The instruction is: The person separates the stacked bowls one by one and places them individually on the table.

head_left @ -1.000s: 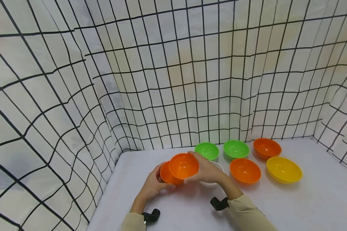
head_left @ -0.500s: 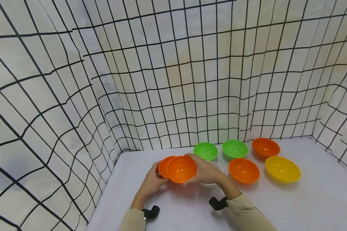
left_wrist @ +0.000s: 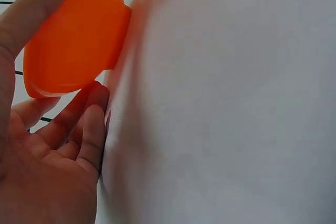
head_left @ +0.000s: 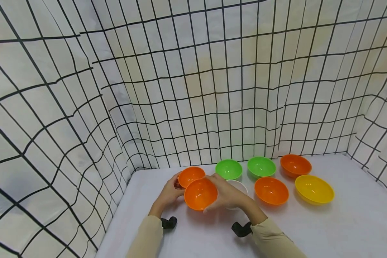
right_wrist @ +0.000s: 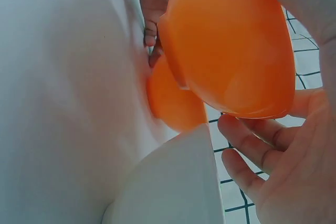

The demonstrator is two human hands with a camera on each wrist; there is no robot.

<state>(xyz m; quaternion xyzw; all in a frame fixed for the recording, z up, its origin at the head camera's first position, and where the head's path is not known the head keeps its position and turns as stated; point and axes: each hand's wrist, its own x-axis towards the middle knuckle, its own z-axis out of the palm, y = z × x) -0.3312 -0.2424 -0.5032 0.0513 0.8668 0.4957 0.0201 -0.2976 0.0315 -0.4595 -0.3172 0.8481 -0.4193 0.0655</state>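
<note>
My left hand (head_left: 168, 196) holds an orange bowl (head_left: 191, 176), thumb across its outer side and fingertips at its rim in the left wrist view. That bowl sits low over the white table at the far left. My right hand (head_left: 225, 192) grips a second orange bowl (head_left: 200, 194), nearer the body, by its right side. In the right wrist view this bowl (right_wrist: 231, 45) is raised off the table, its base facing the cloth, and it partly covers the farther bowl (right_wrist: 176, 100). Behind my right hand stands a white bowl (head_left: 239, 186), partly hidden.
Two green bowls (head_left: 229, 169) stand in the back row beside a dark orange bowl (head_left: 295, 165). In front of them are an orange bowl (head_left: 271, 190) and a yellow bowl (head_left: 314, 189). Grid-patterned cloth walls (head_left: 196, 89) rise at the table's back and sides.
The left hand's orange bowl has moved away toward the back wall. The right hand's orange bowl has come slightly nearer and left, so the two overlap less. The other bowls stay put.
</note>
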